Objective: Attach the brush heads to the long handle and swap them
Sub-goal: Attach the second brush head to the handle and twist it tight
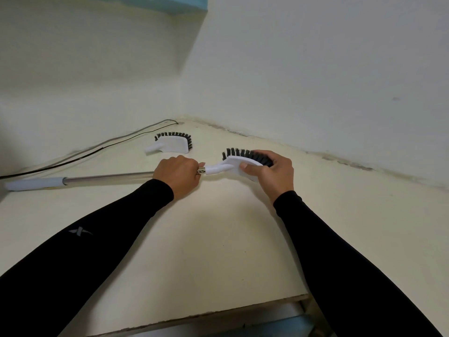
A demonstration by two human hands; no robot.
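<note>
Cream tabletop (pixel 194 251) bears spare brush head (pixel 173 143), cable (pixel 97 148)

Cream table (pixel 218 251) set in a corner of pale walls (pixel 315 69).

Count: two brush heads, one loose on the counter (pixel 173 144), one at the handle's end (pixel 239 161). One long handle (pixel 102 178). Two hands, left (pixel 178 177) and right (pixel 273 173). Cables along the wall (pixel 97 148): apparently two.
</note>
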